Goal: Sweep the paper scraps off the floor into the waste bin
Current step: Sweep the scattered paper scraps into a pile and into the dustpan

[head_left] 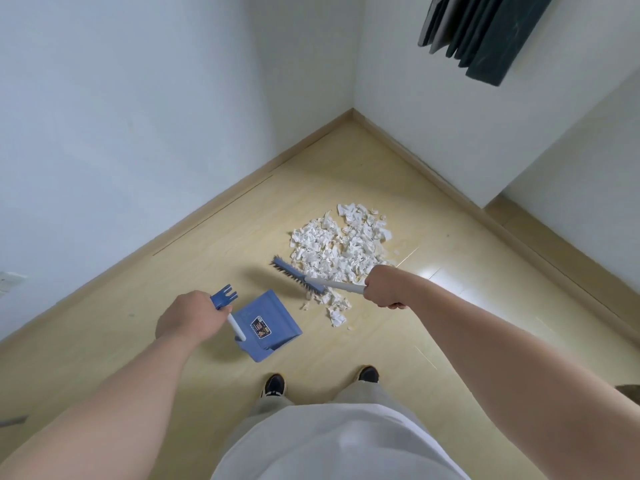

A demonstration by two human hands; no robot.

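Closest in, my left hand (188,315) grips the handle of the dustpan (266,323), angling its blue pan toward the pile to catch it. My right hand (384,285) clenches the handle of the brush (299,275), bristles at the near edge of the paper scraps (339,244) on the floor (346,168); no waste bin shows.

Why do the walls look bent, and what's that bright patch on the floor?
Head view: wide-angle lens bows the walls; the patch is glare on the glossy floor beside the paper scraps; soft shadows fall left of the dustpan and brush.
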